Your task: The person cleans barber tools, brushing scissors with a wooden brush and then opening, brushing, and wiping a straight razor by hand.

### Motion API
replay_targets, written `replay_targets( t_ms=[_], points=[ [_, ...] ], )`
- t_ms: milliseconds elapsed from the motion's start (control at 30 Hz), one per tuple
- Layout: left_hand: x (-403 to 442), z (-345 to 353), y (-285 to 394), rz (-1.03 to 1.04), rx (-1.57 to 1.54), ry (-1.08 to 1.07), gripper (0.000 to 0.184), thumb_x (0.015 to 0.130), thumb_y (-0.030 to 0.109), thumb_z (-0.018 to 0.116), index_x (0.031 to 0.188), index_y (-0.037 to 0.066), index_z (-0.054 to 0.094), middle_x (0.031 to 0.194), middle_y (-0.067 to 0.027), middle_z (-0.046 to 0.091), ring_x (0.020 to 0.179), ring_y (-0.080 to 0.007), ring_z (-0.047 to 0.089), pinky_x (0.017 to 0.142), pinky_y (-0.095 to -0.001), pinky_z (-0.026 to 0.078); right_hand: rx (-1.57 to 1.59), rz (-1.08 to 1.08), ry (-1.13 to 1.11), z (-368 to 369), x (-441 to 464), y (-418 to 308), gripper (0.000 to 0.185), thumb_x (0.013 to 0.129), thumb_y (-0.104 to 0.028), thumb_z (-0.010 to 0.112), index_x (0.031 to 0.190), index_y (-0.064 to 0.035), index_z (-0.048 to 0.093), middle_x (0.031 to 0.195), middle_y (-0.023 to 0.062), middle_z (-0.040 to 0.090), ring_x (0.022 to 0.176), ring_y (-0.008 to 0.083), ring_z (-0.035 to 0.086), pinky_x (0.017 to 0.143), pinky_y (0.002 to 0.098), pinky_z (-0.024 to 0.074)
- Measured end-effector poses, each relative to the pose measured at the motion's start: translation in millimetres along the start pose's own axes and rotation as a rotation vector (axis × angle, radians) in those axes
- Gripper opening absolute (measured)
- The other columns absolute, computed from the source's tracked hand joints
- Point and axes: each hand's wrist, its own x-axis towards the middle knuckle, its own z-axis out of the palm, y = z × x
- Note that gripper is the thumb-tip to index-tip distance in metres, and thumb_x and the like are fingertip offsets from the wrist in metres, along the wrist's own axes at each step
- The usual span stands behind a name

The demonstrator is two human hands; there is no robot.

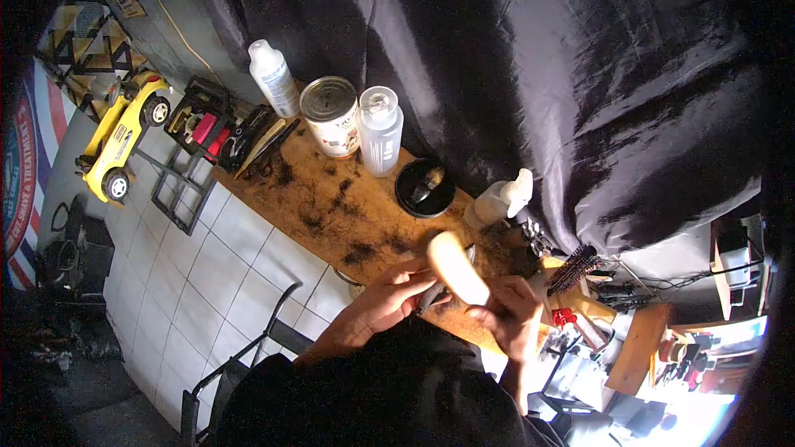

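A pale, elongated object like a brush (457, 268), overexposed and hard to identify, is between my two hands above the wooden table (273, 186). My right hand (511, 314) has its fingers closed around the lower right end of it. My left hand (392, 302) is at its left side, fingers bent around a dark, shiny item (431, 298) that is partly hidden under the pale object. Dark hair clippings lie scattered on the wood. Beyond my hands, a black bowl (409, 201) holds a small brush (428, 185).
A can (335, 134), a clear bottle (381, 136) and a white-capped bottle (273, 81) stand along the table's back edge. A spray bottle (497, 203) and round hairbrush (573, 270) are to the right. A black chair (290, 337) is at the front left.
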Motion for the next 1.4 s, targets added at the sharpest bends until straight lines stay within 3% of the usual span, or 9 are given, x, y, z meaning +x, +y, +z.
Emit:
replay_targets(
  t_ms=[167, 300, 433, 500, 600, 800, 967, 1233, 1400],
  points=[
    [-1.4, 8.2, 4.9, -0.087, -0.028, -0.014, 0.037, 0.093, 0.011, 0.047, 0.128, -0.002, 0.043, 0.112, -0.0119, 0.057, 0.098, -0.0165, 0.058, 0.087, -0.0322, 0.05, 0.013, 0.085, 0.25, -2.4, 0.0, 3.7, 0.053, 0.063, -0.032, 0.08, 0.1, 0.0025, 0.064, 0.077, 0.0068, 0.057, 0.06, 0.0142, 0.051, 0.053, 0.027, 0.0425],
    [1.0, 7.0, 1.8, -0.105, -0.076, 0.028, 0.035, 0.093, 0.012, 0.048, 0.125, -0.001, 0.045, 0.11, -0.0106, 0.058, 0.095, -0.0165, 0.06, 0.084, -0.0308, 0.051, 0.136, -0.067, 0.009, -12.6, -2.1, 7.2, 0.053, 0.065, -0.032, 0.081, 0.101, 0.0033, 0.064, 0.081, 0.0055, 0.056, 0.063, 0.0093, 0.052, 0.051, 0.0218, 0.0386],
    [8.4, 6.7, 1.2, 0.018, -0.01, -0.03, 0.035, 0.09, 0.011, 0.053, 0.123, 0.001, 0.046, 0.115, -0.0083, 0.056, 0.104, -0.0156, 0.056, 0.089, -0.0301, 0.048, -0.048, -0.255, -0.219, -0.9, 0.9, 7.9, 0.049, 0.06, -0.032, 0.082, 0.096, -0.0015, 0.068, 0.089, 0.0105, 0.062, 0.076, 0.0186, 0.061, 0.061, 0.0294, 0.0477],
    [-6.2, -12.5, -18.4, -0.004, 0.035, 0.206, 0.032, 0.091, 0.013, 0.053, 0.12, 0.002, 0.05, 0.107, -0.0076, 0.06, 0.099, -0.0133, 0.057, 0.085, -0.0276, 0.047, 0.049, -0.15, -0.143, 0.4, 3.0, 5.1, 0.049, 0.061, -0.031, 0.082, 0.096, 0.0, 0.067, 0.086, 0.0101, 0.062, 0.075, 0.0185, 0.06, 0.061, 0.0279, 0.0466],
    [-3.8, -2.0, 1.8, -0.02, 0.518, 0.154, 0.027, 0.094, 0.014, 0.048, 0.116, -0.001, 0.052, 0.09, -0.0043, 0.061, 0.077, -0.0091, 0.057, 0.069, -0.0227, 0.046, 0.074, -0.046, 0.006, 2.5, 0.2, 12.8, 0.056, 0.063, -0.037, 0.08, 0.097, 0.0047, 0.064, 0.083, 0.0061, 0.057, 0.067, 0.0128, 0.054, 0.056, 0.0243, 0.0426],
    [-0.6, 6.8, 10.7, -0.035, 0.514, -0.031, 0.033, 0.097, 0.017, 0.04, 0.123, -0.001, 0.048, 0.082, -0.0022, 0.055, 0.061, -0.0065, 0.046, 0.053, -0.0205, 0.04, 0.006, 0.044, 0.125, 1.1, -0.2, 2.9, 0.05, 0.063, -0.035, 0.079, 0.09, 0.004, 0.064, 0.079, 0.0102, 0.058, 0.063, 0.0193, 0.054, 0.056, 0.0298, 0.0439],
    [-4.4, 3.3, 3.8, -0.094, 0.225, -0.071, 0.033, 0.097, 0.016, 0.04, 0.124, 0.0, 0.047, 0.081, -0.0024, 0.053, 0.061, -0.0064, 0.044, 0.051, -0.0192, 0.038, 0.081, 0.144, 0.3, -2.5, 0.4, 3.8, 0.049, 0.069, -0.033, 0.077, 0.098, 0.0033, 0.063, 0.075, 0.0033, 0.052, 0.061, 0.0096, 0.046, 0.052, 0.024, 0.0376],
    [-10.8, -14.4, -3.1, -0.077, 0.322, -0.026, 0.01, 0.093, 0.016, 0.049, 0.097, 0.007, 0.051, 0.07, 0.0025, 0.047, 0.057, -0.0044, 0.041, 0.048, -0.019, 0.034, 0.11, -0.216, -0.118, 7.8, 2.2, 6.6, 0.051, 0.062, -0.034, 0.081, 0.095, 0.0023, 0.066, 0.084, 0.0084, 0.059, 0.063, 0.0115, 0.054, 0.05, 0.0236, 0.0397],
    [-10.7, 18.4, 22.4, -0.187, 0.392, -0.02, 0.024, 0.095, 0.023, 0.046, 0.111, 0.006, 0.052, 0.066, 0.0054, 0.04, 0.051, -0.0019, 0.033, 0.043, -0.0166, 0.027, 0.093, 0.046, 0.136, 3.6, 3.4, 1.8, 0.049, 0.066, -0.028, 0.08, 0.097, 0.0052, 0.063, 0.077, 0.0037, 0.053, 0.061, 0.011, 0.047, 0.052, 0.025, 0.0379]
  ],
)
